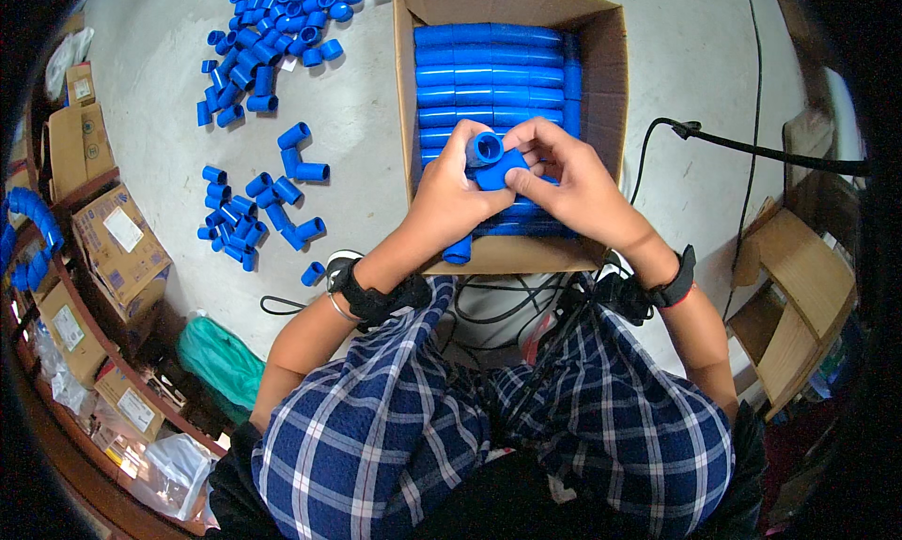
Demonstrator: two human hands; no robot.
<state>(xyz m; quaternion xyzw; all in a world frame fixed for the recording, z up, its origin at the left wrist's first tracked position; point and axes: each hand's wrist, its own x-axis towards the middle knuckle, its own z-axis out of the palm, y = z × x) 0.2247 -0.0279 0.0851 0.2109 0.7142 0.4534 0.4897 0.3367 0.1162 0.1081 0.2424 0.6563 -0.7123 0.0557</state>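
Over the box, my left hand (458,185) closes around a short blue pipe fitting (486,149) whose round open end faces up. My right hand (570,185) pinches a smooth blue part (500,173) right against it. Whether these are one bent fitting or two separate pieces, I cannot tell. Below both hands, rows of blue pipe couplings (490,76) lie end to end in an open cardboard box (601,117). One more blue coupling (458,250) rests at the box's near left edge. My hands hide part of the rows.
Loose blue fittings (256,56) are heaped on the floor at the far left, with a smaller group (235,222) nearer. Cardboard boxes (122,244) and a green bag (219,360) stand left. A black cable (752,150) and a wooden-looking carton (799,286) are at right.
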